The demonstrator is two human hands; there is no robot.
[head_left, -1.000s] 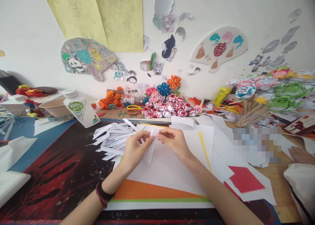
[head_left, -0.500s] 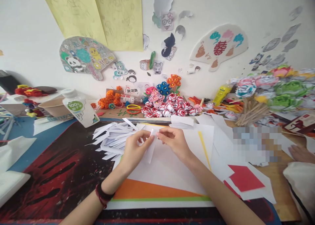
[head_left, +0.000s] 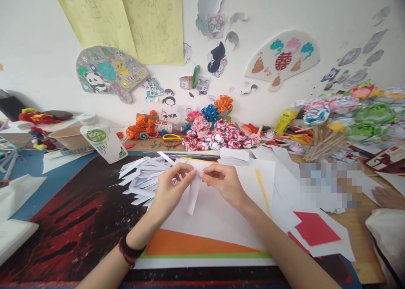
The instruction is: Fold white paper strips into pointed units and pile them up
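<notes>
A narrow white paper strip [head_left: 193, 195] hangs down from between my two hands, its lower end over white paper sheets [head_left: 234, 213]. Thumb and fingers of my left hand [head_left: 172, 185] pinch its upper end from the left. From the right, my right hand [head_left: 223, 181] pinches at the same end, its fingertips close to the left thumb. The exact fold at the fingertips is too small to make out. Left of my left hand lies a pile of folded white paper strips [head_left: 142, 177]. Orange paper [head_left: 183, 243] shows under the white sheets.
Red-and-white paper flowers [head_left: 221, 137] stand behind the sheets. A white bottle [head_left: 103, 139] and a paper bowl [head_left: 68, 137] are at left. Red paper [head_left: 316, 229] lies at right. Another person's hand [head_left: 387, 197] rests at the right edge. Yellow-handled scissors [head_left: 171, 139] lie at the back.
My left hand has shifted slightly left and up, and its wrist has moved left. The strip's lower end hangs a little lower and further left. My right hand stays nearly in place.
</notes>
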